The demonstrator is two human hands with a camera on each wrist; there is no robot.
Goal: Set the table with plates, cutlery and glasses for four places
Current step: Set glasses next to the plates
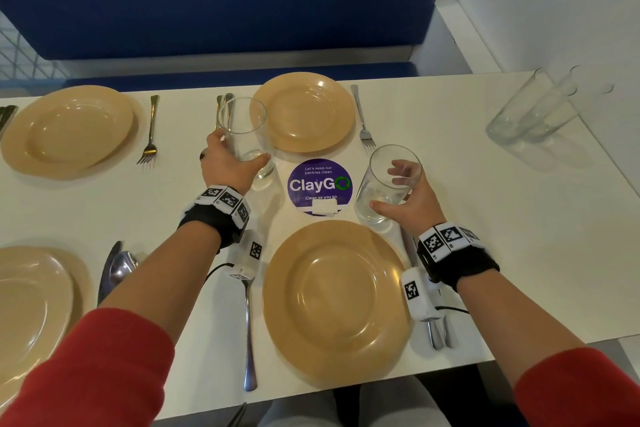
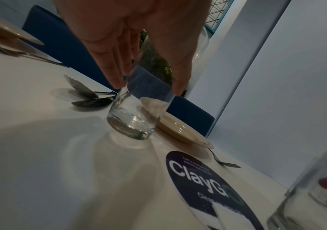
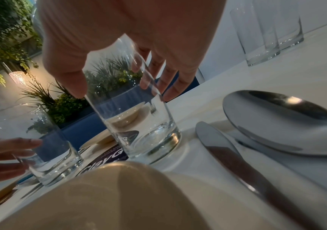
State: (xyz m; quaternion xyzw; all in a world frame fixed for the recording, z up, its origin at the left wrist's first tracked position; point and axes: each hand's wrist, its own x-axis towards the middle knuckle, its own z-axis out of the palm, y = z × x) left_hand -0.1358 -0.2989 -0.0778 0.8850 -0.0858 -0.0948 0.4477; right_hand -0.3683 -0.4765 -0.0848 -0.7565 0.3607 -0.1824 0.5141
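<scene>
Red sleeves (image 1: 86, 367) fill the bottom corners of the head view, both arms reaching out over a white table (image 1: 519, 253). Four tan plates: near plate (image 1: 334, 298) at 6 o'clock, far plate (image 1: 304, 111) at 12, one at 10 (image 1: 67, 130), and one at 8 (image 1: 27, 305) that's cut off by the frame edge. A purple ClayGo sticker (image 1: 319, 185) sits dead centre.

Left hand (image 1: 228, 163) has its thumb and fingers curled around a glass (image 1: 247, 135) that's standing on the table just beside the far plate, around 11 o'clock from the sticker. Right hand (image 1: 412, 198) has fingers spread loosely about a second glass (image 1: 386, 184) at 3 o'clock from the sticker; the wrist view shows fingertips at the wall, but can't tell if it's actually gripping. Two spare glasses (image 1: 530, 111) stand together at 2 o'clock, washed out against the wall.

Cutlery: near fork (image 1: 248, 333) is partly under the wrist camera, and the knife (image 3: 235, 157) and spoon (image 3: 282, 123) on the right are mostly hidden in the head view.
</scene>
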